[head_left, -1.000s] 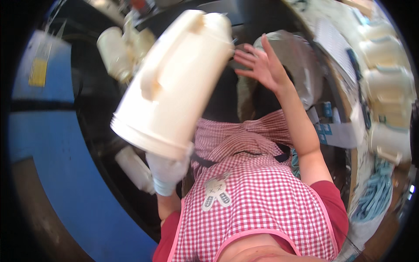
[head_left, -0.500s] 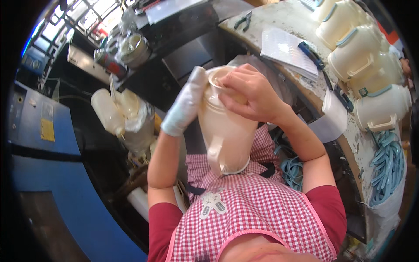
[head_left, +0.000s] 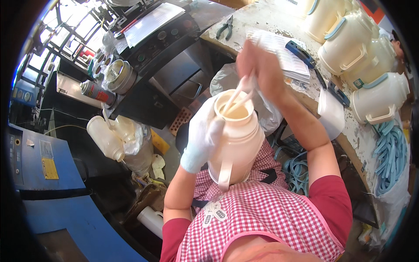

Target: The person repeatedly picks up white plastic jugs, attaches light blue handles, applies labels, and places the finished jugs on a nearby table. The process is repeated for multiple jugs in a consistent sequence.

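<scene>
**In the lap: cream jug, mouth uppermost, pale strip at its neck**

Cream jug [head_left: 235, 155]: one, handled, set on the checked apron [head_left: 255, 218], mouth tipped up toward the head, handle facing the body.

Recent change: half a second ago the right hand [head_left: 261, 72] was pinching at the jug's rim; it is now raised above and beyond the mouth, and a pale strip [head_left: 236, 94], apparently in two lengths, spans the gap between. Bearing on the work, as judged: the strip is partly clear of the jug, its lower end still within the mouth.

Right hand: motion-blurred, bent at the wrist, forearm rising from the jug's right. Fingers folded in a fist, apparently about the strip; single fingertips cannot be told.

Left hand [head_left: 203, 135]: white-gloved, at the jug's left side, just under the rim. Fingers curled round the neck, thumb toward the body, steadying it.

Surroundings: beyond the jug, pliers [head_left: 225, 29] on a worn bench [head_left: 257, 19]; to the jug's right, a row of similar jugs [head_left: 342, 48] and, nearer the body, a bundle of blue strips [head_left: 388, 159]; to the jug's left, a blue machine [head_left: 83, 222] and bagged cream parts [head_left: 104, 137].
</scene>
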